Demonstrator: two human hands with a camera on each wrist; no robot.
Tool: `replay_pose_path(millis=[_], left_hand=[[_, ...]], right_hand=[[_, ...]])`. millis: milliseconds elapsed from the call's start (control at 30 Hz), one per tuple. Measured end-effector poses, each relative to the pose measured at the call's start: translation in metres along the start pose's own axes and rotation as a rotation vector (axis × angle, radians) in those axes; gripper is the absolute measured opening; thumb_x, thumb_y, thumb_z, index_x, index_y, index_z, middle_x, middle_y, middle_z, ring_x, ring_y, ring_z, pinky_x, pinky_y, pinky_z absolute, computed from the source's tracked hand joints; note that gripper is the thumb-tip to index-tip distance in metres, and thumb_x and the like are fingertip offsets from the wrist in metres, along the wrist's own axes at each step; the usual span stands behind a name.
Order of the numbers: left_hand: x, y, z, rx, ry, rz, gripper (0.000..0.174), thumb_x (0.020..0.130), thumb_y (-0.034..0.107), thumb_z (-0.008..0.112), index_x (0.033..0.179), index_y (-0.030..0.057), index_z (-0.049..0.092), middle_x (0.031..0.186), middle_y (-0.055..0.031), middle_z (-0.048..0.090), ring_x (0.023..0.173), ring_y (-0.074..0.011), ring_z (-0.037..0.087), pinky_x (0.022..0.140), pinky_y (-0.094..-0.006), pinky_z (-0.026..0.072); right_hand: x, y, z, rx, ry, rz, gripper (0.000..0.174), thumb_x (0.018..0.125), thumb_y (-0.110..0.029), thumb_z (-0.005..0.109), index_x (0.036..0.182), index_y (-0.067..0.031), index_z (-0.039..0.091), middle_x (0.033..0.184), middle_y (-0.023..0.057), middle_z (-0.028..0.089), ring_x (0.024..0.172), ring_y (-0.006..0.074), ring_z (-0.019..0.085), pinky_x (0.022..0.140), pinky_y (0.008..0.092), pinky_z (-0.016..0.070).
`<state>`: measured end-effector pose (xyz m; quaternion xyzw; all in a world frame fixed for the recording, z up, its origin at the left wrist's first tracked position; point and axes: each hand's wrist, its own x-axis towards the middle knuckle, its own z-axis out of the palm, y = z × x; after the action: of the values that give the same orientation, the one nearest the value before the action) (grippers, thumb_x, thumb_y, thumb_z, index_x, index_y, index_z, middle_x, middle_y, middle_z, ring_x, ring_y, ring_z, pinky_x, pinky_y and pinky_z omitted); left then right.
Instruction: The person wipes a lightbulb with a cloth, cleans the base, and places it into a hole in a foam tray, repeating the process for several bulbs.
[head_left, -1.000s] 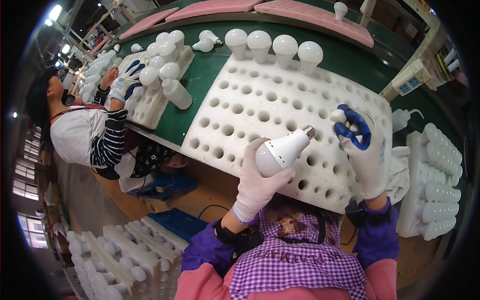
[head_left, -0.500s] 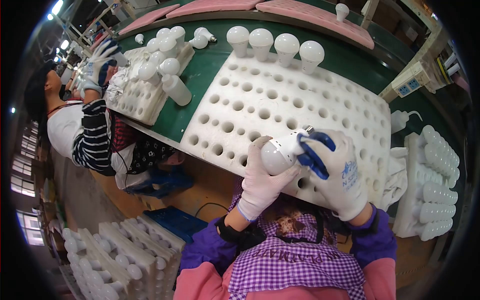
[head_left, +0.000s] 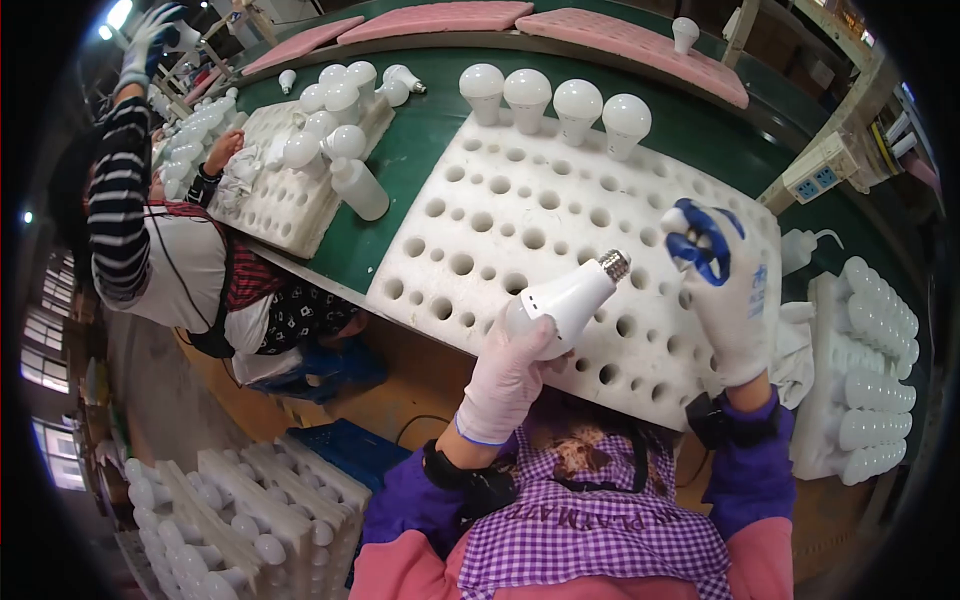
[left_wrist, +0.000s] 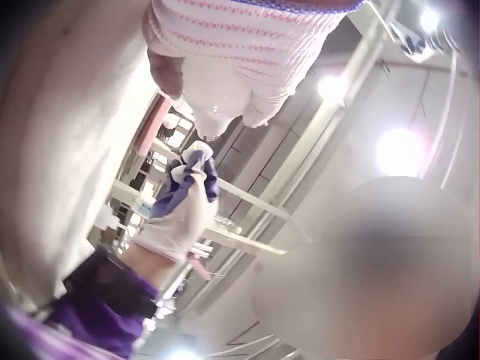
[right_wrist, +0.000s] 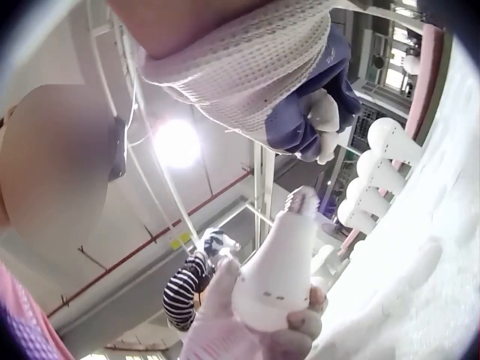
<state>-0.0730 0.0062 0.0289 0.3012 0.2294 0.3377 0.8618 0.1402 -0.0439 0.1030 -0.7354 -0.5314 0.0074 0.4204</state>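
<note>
My left hand (head_left: 505,385), in a white glove, grips a large white LED bulb (head_left: 572,300) round its dome. The bulb tilts up to the right above the foam board (head_left: 440,225), its metal screw base (head_left: 615,265) bare at the upper end. Up and to the right of that base is my right hand (head_left: 725,300), apart from the bulb. Its blue-coated fingers are curled round a small white crumpled thing (right_wrist: 324,112), whose kind I cannot tell. In the right wrist view the left hand's thumb and fingers wrap the bulb from below.
Several bulbs (head_left: 578,108) stand dome-up along the board's far edge. A white bottle (head_left: 358,188) is to the left, near another holed foam board (head_left: 290,225) and a person in striped sleeves (head_left: 120,200). At right are a bulb-filled foam block (head_left: 825,380) and a power socket (head_left: 815,182).
My right hand came to the bulb's screw-base end, then moved back up and right. The bulb has turned in my left hand. The neighbouring person's gloved arm has risen.
</note>
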Motion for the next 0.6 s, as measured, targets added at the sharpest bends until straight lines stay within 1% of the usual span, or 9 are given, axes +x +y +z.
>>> replay_pose_path(millis=[33,67,133,167,267,333,400,467,600], left_hand=[[-0.004,-0.001,0.005,-0.034,0.068,-0.017,0.063,0.086,0.045,0.060,0.131,0.0058,0.039,0.114,-0.0132,0.055,0.093,-0.0257,0.059,0.064,-0.0281,0.0522],[-0.004,0.001,0.010,-0.029,0.066,-0.012,0.063,0.086,0.045,0.060,0.131,0.0058,0.039,0.114,-0.0132,0.055,0.093,-0.0257,0.059,0.064,-0.0281,0.0522],[-0.003,0.004,0.015,-0.405,0.034,-0.150,0.064,0.088,0.050,0.056,0.131,0.0051,0.041,0.112,-0.0184,0.054,0.088,-0.0270,0.060,0.052,-0.0252,0.0492],[0.000,0.000,0.008,-0.530,-0.018,-0.236,0.068,0.087,0.055,0.052,0.130,0.0036,0.042,0.108,-0.0240,0.054,0.076,-0.0274,0.061,0.046,-0.0252,0.0466],[0.002,-0.002,0.001,-0.769,-0.252,-0.382,0.065,0.088,0.059,0.050,0.128,0.0076,0.043,0.100,-0.0246,0.056,0.069,-0.0266,0.062,0.048,-0.0251,0.0477],[0.002,-0.002,0.004,-0.790,-0.224,-0.401,0.067,0.088,0.061,0.047,0.129,0.0082,0.043,0.098,-0.0254,0.056,0.066,-0.0264,0.061,0.046,-0.0246,0.0465],[0.002,-0.001,0.005,-0.812,-0.195,-0.421,0.068,0.087,0.063,0.045,0.129,0.0089,0.043,0.095,-0.0263,0.055,0.064,-0.0262,0.061,0.045,-0.0241,0.0454],[0.002,-0.002,0.006,-0.787,-0.129,-0.424,0.076,0.084,0.063,0.050,0.125,-0.0008,0.043,0.093,-0.0265,0.054,0.057,-0.0238,0.055,0.041,-0.0236,0.0428],[0.002,-0.002,0.008,-0.766,-0.113,-0.427,0.077,0.084,0.064,0.049,0.124,-0.0020,0.042,0.094,-0.0266,0.054,0.058,-0.0235,0.056,0.041,-0.0229,0.0423]], right_hand=[[0.004,0.007,-0.002,0.004,0.002,-0.003,0.034,0.075,-0.008,0.069,0.107,-0.0032,0.062,0.095,0.0120,0.060,0.079,0.0204,0.060,0.071,0.0322,0.0469],[0.008,0.016,-0.002,-0.094,0.068,-0.041,0.030,0.075,-0.010,0.069,0.105,-0.0045,0.063,0.095,0.0123,0.060,0.082,0.0247,0.059,0.076,0.0346,0.0450],[0.016,0.035,-0.001,-0.192,0.138,-0.082,0.027,0.076,-0.013,0.068,0.102,-0.0057,0.065,0.095,0.0127,0.061,0.084,0.0290,0.058,0.082,0.0369,0.0430],[0.020,0.047,0.000,-0.245,0.136,-0.057,0.027,0.076,-0.015,0.068,0.101,-0.0063,0.065,0.093,0.0110,0.062,0.085,0.0287,0.058,0.080,0.0372,0.0430],[0.027,0.072,0.003,-0.292,0.116,0.030,0.026,0.077,-0.020,0.068,0.100,-0.0079,0.066,0.091,0.0076,0.064,0.086,0.0285,0.058,0.079,0.0372,0.0424],[0.027,0.082,0.006,-0.443,0.055,-0.001,0.033,0.081,-0.015,0.065,0.112,-0.0035,0.061,0.102,0.0144,0.063,0.089,0.0290,0.060,0.084,0.0379,0.0468],[0.029,0.106,0.014,-0.378,0.045,0.014,0.035,0.080,-0.017,0.065,0.112,-0.0054,0.061,0.103,0.0147,0.063,0.093,0.0311,0.059,0.087,0.0399,0.0444],[0.026,0.111,0.015,-0.313,0.036,0.034,0.036,0.080,-0.020,0.064,0.113,-0.0072,0.061,0.104,0.0150,0.062,0.096,0.0332,0.057,0.090,0.0419,0.0420],[0.024,0.108,0.009,-0.451,-0.053,-0.006,0.037,0.078,-0.022,0.066,0.112,-0.0087,0.062,0.107,0.0139,0.062,0.100,0.0326,0.056,0.090,0.0418,0.0410]])
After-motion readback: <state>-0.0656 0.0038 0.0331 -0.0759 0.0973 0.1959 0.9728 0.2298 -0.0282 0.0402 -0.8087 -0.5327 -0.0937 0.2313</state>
